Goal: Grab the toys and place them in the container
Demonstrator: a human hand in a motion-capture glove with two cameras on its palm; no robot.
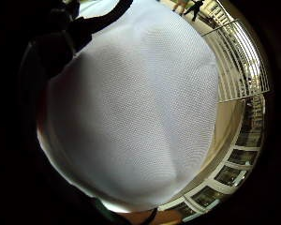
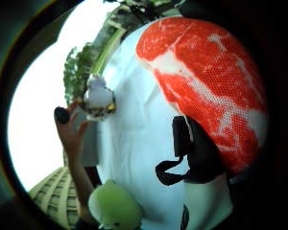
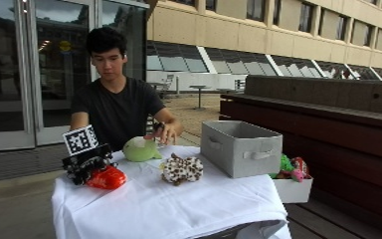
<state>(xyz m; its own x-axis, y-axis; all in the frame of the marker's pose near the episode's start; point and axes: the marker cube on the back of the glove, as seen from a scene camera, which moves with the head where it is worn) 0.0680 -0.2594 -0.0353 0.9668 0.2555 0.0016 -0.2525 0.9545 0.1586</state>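
Note:
My gloved right hand [image 3: 87,164] grips a red, white-marbled meat-shaped plush toy [image 3: 107,178] at the left end of the white-clothed table [image 3: 178,209]. That toy [image 2: 206,81] fills much of the thumb side palm view, with black glove fingers [image 2: 194,153] curled against it. A green round plush [image 3: 141,148] lies behind it, and a brown-spotted plush [image 3: 182,169] sits mid-table. The grey fabric container [image 3: 240,148] stands open at the right. The white cloth [image 1: 131,108] is close under the palm.
The person's bare left hand [image 3: 166,133] hovers behind the green plush [image 2: 115,208] and holds a small white toy [image 2: 98,98]. A white box [image 3: 292,188] with colourful toys sits beside the container, at the table's right edge. A dark bench runs along the right.

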